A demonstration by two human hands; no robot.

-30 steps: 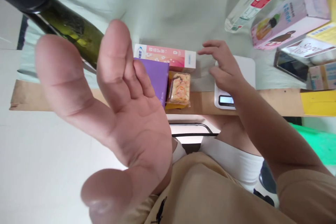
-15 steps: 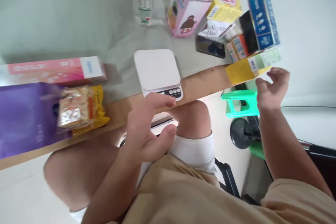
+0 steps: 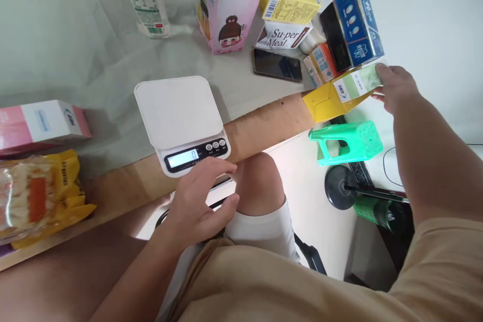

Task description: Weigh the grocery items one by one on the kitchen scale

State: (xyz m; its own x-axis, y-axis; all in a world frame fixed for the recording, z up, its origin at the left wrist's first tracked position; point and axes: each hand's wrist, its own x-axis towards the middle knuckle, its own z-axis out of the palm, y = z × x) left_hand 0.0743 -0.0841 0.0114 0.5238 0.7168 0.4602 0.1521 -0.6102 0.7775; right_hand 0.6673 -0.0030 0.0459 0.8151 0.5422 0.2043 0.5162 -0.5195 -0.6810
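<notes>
A: Identify the items at left.
B: A yellow packet [image 3: 71, 191] lies along the near edge. A pink-and-white box [image 3: 41, 123] lies just beyond it.
A: Identify the centre.
B: A white scale [image 3: 179, 110], display lit. The left hand [image 3: 196, 206] is at its near side, half open, thumb and fingers apart, holding nothing. Contact with the scale cannot be determined.
A: Identify the right.
B: A phone [image 3: 277, 65] lies flat. Farther right, a green-and-white carton [image 3: 356, 83] sits over a yellow box [image 3: 324, 104]. The right hand [image 3: 398, 85] touches the carton's right end, fingers partly curled; grip closure cannot be determined.
</notes>
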